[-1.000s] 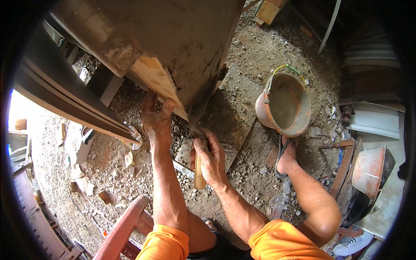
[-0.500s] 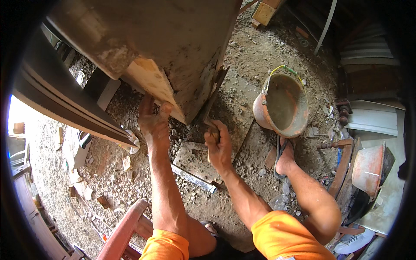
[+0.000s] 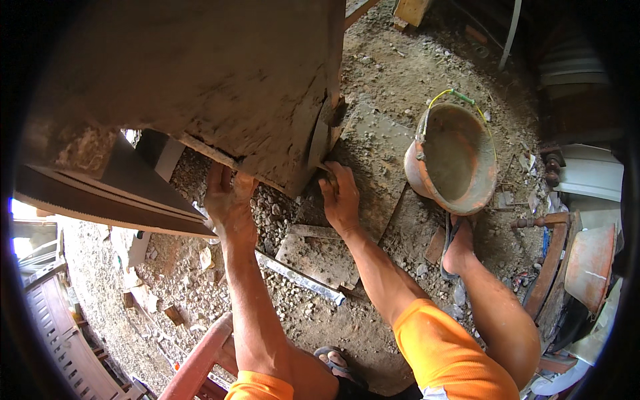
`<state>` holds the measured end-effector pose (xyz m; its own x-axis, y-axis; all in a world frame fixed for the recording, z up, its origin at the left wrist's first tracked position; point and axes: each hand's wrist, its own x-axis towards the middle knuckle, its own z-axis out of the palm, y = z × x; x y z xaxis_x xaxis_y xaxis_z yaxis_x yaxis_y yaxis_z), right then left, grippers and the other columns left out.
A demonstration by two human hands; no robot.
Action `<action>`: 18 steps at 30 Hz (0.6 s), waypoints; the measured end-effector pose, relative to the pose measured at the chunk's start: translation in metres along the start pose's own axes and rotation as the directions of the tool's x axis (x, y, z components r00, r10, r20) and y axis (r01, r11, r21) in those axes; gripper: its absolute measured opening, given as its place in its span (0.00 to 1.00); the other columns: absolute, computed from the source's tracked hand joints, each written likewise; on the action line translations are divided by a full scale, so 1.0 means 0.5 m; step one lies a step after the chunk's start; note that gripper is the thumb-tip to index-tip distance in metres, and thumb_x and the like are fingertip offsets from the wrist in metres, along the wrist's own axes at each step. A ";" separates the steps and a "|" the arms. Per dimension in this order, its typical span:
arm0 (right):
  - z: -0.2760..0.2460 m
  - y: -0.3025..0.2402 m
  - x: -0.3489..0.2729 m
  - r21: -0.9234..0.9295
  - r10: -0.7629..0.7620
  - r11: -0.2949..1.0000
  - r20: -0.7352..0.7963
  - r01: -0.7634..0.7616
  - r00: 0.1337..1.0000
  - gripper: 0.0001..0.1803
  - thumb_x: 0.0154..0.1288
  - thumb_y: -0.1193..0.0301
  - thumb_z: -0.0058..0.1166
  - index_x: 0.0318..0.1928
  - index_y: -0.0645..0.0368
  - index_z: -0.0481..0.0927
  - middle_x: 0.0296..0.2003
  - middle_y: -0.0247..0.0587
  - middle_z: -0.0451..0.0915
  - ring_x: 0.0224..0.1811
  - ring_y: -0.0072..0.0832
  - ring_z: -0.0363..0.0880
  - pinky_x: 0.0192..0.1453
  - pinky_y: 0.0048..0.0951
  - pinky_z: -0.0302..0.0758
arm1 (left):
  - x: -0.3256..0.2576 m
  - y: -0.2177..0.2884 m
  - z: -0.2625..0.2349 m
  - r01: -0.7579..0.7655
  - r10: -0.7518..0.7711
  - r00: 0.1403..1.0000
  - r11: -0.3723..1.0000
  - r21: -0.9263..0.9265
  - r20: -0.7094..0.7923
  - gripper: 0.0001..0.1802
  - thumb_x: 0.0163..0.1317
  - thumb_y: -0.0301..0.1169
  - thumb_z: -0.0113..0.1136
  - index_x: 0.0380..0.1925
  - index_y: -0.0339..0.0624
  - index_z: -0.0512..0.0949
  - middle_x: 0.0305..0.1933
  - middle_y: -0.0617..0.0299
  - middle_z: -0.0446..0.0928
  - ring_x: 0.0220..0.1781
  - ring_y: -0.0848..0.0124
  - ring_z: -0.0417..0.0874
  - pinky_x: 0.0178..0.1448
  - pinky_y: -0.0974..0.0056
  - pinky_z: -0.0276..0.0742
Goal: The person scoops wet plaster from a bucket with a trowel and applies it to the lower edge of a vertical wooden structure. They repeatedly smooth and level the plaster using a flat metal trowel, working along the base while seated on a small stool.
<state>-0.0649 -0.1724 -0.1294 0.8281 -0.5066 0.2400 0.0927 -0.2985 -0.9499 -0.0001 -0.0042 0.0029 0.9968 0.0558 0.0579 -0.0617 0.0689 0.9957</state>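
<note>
Right hand [image 3: 341, 198] grips the trowel [image 3: 320, 135], blade lengthwise up the mortar-smeared block [image 3: 220, 73]'s right edge. Left hand [image 3: 231, 205] meets the lower edge (can't tell if gripping).

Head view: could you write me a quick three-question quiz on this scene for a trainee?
1. Which colour is the grip on the handle of the bucket: A red, B green, C white?
2. True or false: the left hand is nearer the bucket than the right hand.
3. Fill in, upper or lower: the left hand is at the ____ edge of the big grey-brown block.

Key: 1 B; 2 false; 3 lower.
</note>
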 end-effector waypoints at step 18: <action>-0.056 -0.104 -0.160 0.375 0.590 0.520 0.491 -0.767 0.641 0.20 0.82 0.58 0.53 0.62 0.59 0.73 0.31 0.32 0.76 0.28 0.20 0.77 0.27 0.27 0.78 | 0.004 -0.008 -0.003 0.000 0.000 1.000 1.000 0.008 -0.024 0.57 0.47 0.63 0.82 0.69 0.36 0.73 0.66 0.51 0.78 0.67 0.58 0.81 0.67 0.46 0.84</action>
<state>-0.1514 -0.1389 -0.0939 0.8567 -0.1037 -0.5054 -0.3796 0.5367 -0.7536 0.0020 -0.0027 -0.0013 0.9953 0.0794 0.0562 -0.0611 0.0611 0.9963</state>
